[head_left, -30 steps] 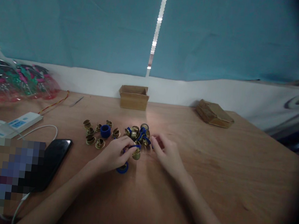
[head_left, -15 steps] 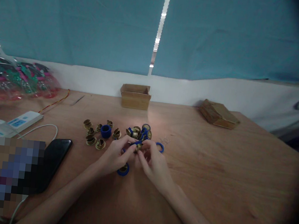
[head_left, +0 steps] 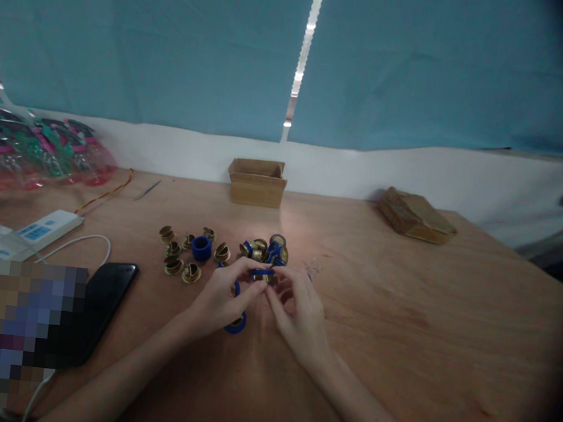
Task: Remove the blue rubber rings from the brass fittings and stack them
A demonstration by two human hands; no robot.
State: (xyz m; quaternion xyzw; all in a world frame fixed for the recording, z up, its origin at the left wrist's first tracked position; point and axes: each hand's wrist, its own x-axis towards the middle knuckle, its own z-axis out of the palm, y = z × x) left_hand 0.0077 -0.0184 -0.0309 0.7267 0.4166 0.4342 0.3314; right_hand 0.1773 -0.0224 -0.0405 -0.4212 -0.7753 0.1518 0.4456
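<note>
Between both hands is a small brass piece with a blue ring (head_left: 262,273), pinched at its two sides. My left hand (head_left: 225,298) closes on its left side and my right hand (head_left: 298,313) on its right. Just beyond the fingers lies a pile of brass pieces with blue rings (head_left: 277,251). Several bare brass pieces (head_left: 191,273) stand to the left around a blue ring stack (head_left: 202,248). Another brass piece with a blue ring (head_left: 236,322) lies under my left hand, partly hidden by it.
An open cardboard box (head_left: 256,190) stands at the back, a closed, crumpled one (head_left: 416,216) at the back right. Small thin wire bits (head_left: 313,266) lie right of the pile. At the left are a black phone (head_left: 105,306), a power strip (head_left: 38,232), cables and plastic-wrapped goods (head_left: 41,152).
The held piece has turned, so its blue ring now shows edge-on. My right hand has shifted slightly and covers most of the loose blue ring beside it. The view has moved a little.
</note>
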